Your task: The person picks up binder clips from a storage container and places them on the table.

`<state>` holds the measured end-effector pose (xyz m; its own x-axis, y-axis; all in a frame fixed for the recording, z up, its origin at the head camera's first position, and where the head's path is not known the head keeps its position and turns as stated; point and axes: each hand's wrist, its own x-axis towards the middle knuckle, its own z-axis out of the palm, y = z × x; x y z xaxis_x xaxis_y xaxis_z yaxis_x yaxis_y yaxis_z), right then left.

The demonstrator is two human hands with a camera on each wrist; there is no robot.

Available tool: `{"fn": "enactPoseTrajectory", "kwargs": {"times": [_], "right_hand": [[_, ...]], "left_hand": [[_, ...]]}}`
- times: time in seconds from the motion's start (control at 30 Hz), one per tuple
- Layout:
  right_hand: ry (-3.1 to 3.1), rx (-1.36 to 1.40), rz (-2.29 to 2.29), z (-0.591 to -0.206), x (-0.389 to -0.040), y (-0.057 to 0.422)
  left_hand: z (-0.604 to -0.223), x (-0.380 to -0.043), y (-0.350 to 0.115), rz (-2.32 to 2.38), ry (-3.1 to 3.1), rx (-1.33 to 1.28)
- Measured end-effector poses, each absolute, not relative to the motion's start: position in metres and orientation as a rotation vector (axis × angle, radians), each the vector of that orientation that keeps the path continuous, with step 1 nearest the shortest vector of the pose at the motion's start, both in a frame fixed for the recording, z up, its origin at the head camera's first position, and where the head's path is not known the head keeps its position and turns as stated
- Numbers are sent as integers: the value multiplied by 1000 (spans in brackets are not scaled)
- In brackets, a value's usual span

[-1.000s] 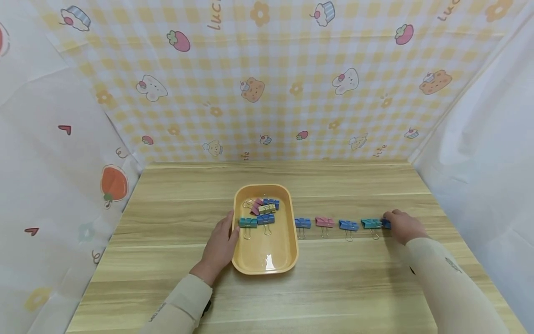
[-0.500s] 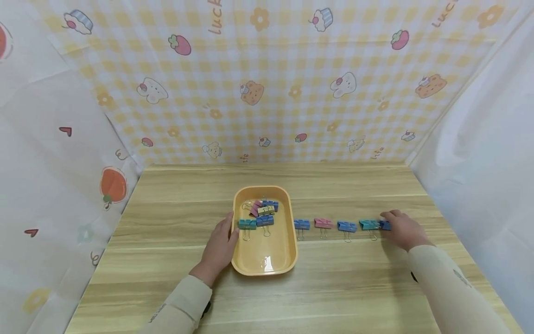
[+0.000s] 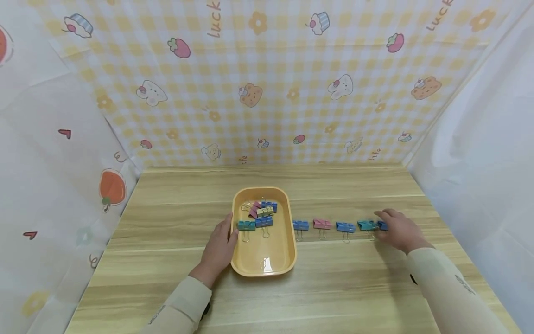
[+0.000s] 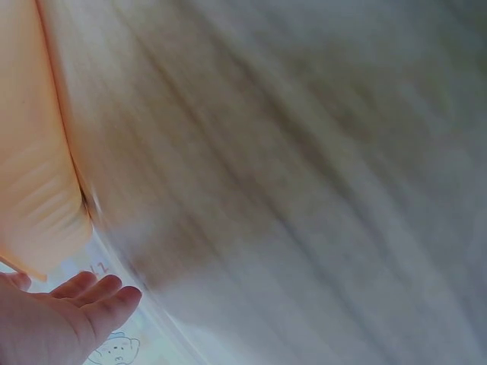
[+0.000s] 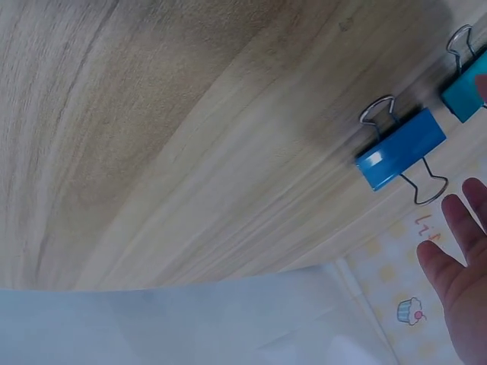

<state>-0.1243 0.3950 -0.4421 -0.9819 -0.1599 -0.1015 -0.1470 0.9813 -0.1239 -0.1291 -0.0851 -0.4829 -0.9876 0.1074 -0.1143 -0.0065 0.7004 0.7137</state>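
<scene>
A yellow tray (image 3: pixel 263 271) holds several binder clips: a teal one (image 3: pixel 246 226), a pink, a yellow and two blue. My left hand (image 3: pixel 218 248) rests along the tray's left side, thumb at the rim and fingers fairly straight. To the right, a row of binder clips lies on the table, ending in a teal clip (image 3: pixel 366 225) and a blue clip (image 5: pixel 401 149). Over that end is my right hand (image 3: pixel 401 230), its fingers spread in the right wrist view. One fingertip overlaps the teal clip there; the palm partly hides the blue clip in the head view.
The row continues leftward with a blue clip (image 3: pixel 345 227), a pink clip (image 3: pixel 321 224) and another blue clip (image 3: pixel 301 225) beside the tray's right wall. A checked cloth (image 3: pixel 275 111) hangs behind the wooden table (image 3: pixel 325 287), with white curtains at both sides.
My right hand has shifted slightly left, from the end blue clip toward the teal one. The left hand stays at the tray, and the head view has tilted a little.
</scene>
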Motion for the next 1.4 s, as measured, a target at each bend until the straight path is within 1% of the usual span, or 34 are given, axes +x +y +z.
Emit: {"fn": "enactPoseTrajectory", "kwargs": {"times": [0.63, 1.03, 1.17, 1.4], "right_hand": [[3095, -445, -208, -432, -128, 367], [3080, -549, -218, -415, -134, 328], [3106, -633, -210, -414, -138, 315], [3111, -699, -203, -415, -142, 296]], "left_hand": [[-481, -128, -85, 1157, 2755, 81], [-481, -128, -86, 1170, 2758, 86], [-480, -127, -86, 1177, 2754, 88], [-480, -126, -86, 1182, 2746, 76]]}}
